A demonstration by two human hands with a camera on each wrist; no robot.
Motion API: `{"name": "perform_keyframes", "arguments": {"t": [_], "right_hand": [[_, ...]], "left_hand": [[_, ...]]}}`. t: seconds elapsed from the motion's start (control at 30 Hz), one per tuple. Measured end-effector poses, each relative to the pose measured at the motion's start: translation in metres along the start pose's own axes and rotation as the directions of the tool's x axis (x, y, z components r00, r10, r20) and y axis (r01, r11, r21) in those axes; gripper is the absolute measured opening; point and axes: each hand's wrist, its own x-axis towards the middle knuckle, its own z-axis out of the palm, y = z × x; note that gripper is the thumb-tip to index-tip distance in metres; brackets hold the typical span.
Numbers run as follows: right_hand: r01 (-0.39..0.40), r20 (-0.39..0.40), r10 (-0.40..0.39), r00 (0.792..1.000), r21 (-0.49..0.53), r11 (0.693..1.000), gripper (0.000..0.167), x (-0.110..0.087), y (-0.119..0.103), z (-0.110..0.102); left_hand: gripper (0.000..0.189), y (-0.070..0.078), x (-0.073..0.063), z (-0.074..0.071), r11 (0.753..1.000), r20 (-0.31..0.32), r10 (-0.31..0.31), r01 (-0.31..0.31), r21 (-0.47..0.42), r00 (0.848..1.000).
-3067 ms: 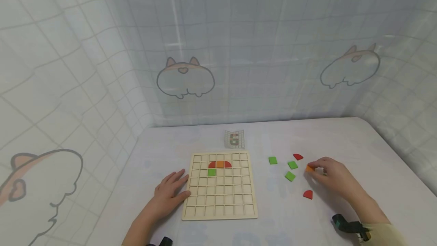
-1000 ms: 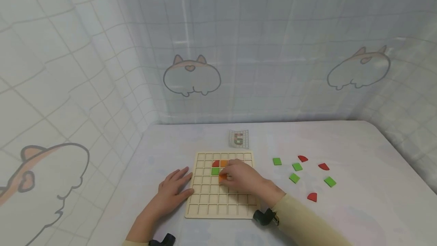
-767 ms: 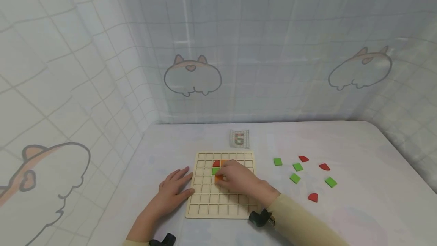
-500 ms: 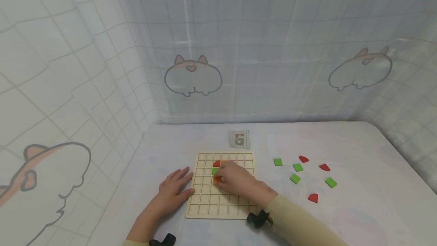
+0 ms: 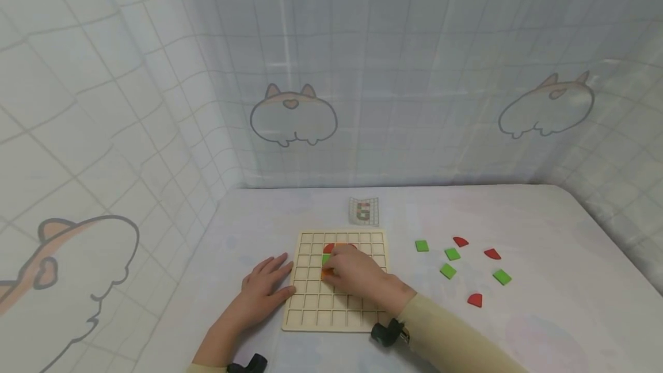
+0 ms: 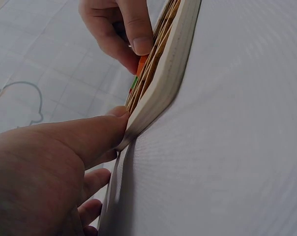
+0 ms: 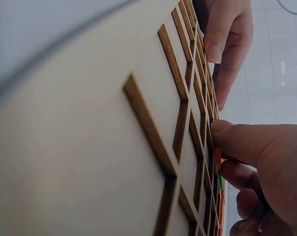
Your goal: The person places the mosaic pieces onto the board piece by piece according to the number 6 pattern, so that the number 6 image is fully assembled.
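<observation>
My right hand (image 5: pixel 357 272) is over the wooden grid board (image 5: pixel 331 329), pinching an orange square tile (image 6: pixel 141 64) between thumb and fingers. The tile is right at the grid, in the cell just below a green square tile (image 5: pixel 326 259). A red quarter-circle tile (image 5: pixel 328 247) lies in the cell above the green one; more of that top row is partly hidden behind my right hand. My left hand (image 5: pixel 261 292) rests at the board's left edge, fingers spread, with thumb and fingertips touching the rim.
Right of the board lie several loose tiles: green squares such as this green tile (image 5: pixel 448 271), and red quarter circles such as this red piece (image 5: pixel 475 300). Behind the board is a small pattern card (image 5: pixel 364 211) showing a coloured figure.
My right hand has carried the orange tile from the loose pieces on the right to the board, then shifted slightly left to the cell below the green tile. My left hand stays put.
</observation>
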Motion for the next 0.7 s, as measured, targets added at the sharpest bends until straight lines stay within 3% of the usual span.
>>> {"name": "perform_keyframes", "arguments": {"t": [0.7], "right_hand": [[-0.021, 0.026, 0.019, 0.999, 0.043, 0.999, 0.016, -0.0002, 0.0022, -0.0037]], "left_hand": [[0.064, 0.001, -0.0002, 0.0, 1.0, -0.004, -0.006, 0.006, 0.003, 1.0]]}}
